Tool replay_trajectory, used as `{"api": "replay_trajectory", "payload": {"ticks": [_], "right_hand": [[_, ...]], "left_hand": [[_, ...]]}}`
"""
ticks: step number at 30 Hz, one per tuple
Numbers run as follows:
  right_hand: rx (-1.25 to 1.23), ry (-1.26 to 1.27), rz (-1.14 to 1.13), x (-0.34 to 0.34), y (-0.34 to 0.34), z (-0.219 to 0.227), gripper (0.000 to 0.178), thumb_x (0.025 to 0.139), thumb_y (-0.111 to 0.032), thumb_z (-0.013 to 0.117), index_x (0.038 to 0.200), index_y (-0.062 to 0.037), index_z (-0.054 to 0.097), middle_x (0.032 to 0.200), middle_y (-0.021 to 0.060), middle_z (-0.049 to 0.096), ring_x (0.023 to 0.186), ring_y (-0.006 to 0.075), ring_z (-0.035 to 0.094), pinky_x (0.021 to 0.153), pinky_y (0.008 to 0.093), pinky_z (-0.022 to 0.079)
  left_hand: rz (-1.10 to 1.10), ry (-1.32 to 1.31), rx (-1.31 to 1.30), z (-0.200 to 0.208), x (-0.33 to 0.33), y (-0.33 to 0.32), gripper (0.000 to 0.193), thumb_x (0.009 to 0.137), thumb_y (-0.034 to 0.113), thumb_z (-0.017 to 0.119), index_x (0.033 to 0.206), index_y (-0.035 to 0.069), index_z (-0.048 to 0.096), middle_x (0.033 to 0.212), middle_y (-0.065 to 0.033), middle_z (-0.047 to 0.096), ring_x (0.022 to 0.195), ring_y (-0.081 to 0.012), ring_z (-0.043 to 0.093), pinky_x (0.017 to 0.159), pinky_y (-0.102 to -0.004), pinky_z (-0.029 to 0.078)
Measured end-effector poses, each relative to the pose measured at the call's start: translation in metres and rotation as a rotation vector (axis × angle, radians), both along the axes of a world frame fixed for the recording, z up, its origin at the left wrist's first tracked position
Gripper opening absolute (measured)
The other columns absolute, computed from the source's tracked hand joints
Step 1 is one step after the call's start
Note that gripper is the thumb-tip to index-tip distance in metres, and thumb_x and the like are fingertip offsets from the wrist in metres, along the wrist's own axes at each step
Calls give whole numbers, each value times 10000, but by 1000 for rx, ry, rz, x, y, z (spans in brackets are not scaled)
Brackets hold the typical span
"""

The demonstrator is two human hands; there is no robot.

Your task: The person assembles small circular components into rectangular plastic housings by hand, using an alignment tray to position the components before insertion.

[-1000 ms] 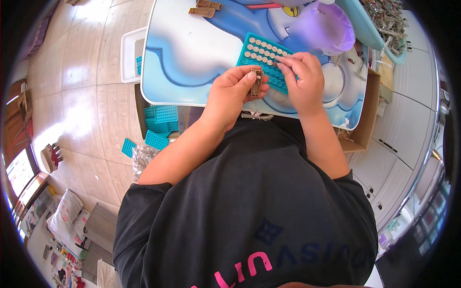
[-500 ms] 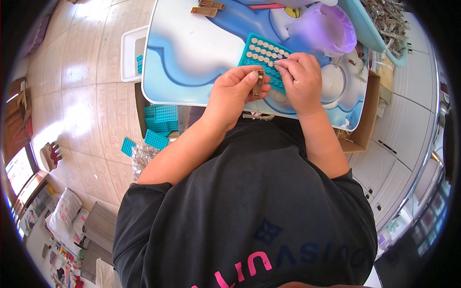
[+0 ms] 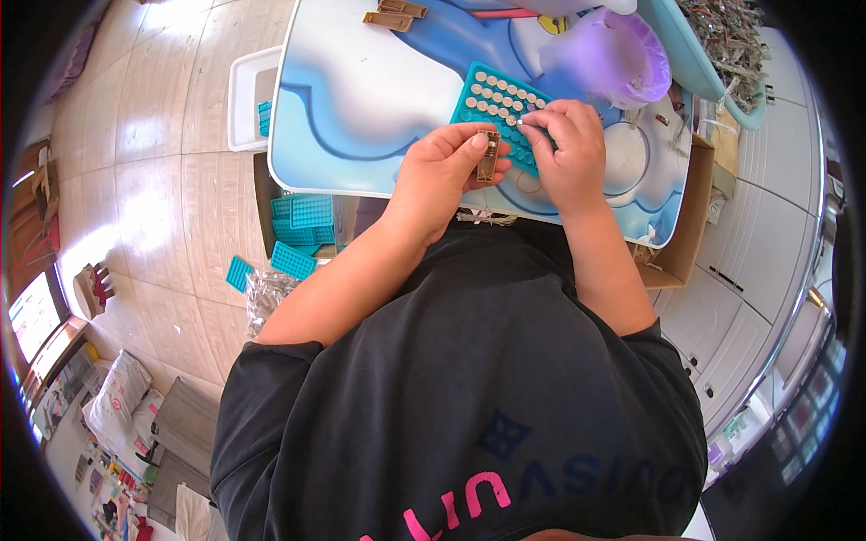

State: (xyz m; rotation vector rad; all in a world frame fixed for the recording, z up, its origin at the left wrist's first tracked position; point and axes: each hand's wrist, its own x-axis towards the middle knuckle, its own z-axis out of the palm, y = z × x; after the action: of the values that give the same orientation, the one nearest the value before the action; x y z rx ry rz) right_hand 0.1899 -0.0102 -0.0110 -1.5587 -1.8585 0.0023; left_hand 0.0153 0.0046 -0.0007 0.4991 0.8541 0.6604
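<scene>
My left hand (image 3: 444, 173) is closed round a small brown, box-like holder (image 3: 488, 158), its thumb pressed on the upper end. On the table lies a teal tray (image 3: 476, 72) with rows of round wells. Several pale round discs (image 3: 494, 93) fill its far rows, while the nearer wells show bare teal. Over the tray's right side is my right hand (image 3: 572, 149), thumb and forefinger pinched together. A tiny pale piece shows at their tips, close to a disc row; its kind is too small to make out.
Two brown holders (image 3: 394, 16) lie at the table's far edge. A purple bin (image 3: 645, 59) stands back right, beside a light-blue tub (image 3: 686, 45). Left of the table (image 3: 352, 117) are a white bin (image 3: 244, 99) and a box of teal trays (image 3: 311, 212). A cardboard box (image 3: 690, 225) sits right.
Both hands have barely moved. My right fingertips shift very slightly over the tray, and the brown holder stays in my left hand.
</scene>
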Motion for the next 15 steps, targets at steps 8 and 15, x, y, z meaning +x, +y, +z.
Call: {"api": "replay_trajectory", "payload": {"ticks": [8,15], "right_hand": [[0,168,117,-24,-8,22,141,629,-60,716,719,-62,608,782,56,557,745,248,529,646,342,421],[-38,156,174,-24,-11,17,125,657,-53,704,760,-54,634,779,51,566,730,248,529,634,341,428]], "left_hand": [[4,0,25,0,0,-1,272,944,149,460,1127,-39,530,952,-89,614,841,-154,613,788,-313,526],[8,-6,25,-4,-1,-2,273,945,147,456,1131,-38,529,955,-87,616,840,-151,613,785,-308,526]]}}
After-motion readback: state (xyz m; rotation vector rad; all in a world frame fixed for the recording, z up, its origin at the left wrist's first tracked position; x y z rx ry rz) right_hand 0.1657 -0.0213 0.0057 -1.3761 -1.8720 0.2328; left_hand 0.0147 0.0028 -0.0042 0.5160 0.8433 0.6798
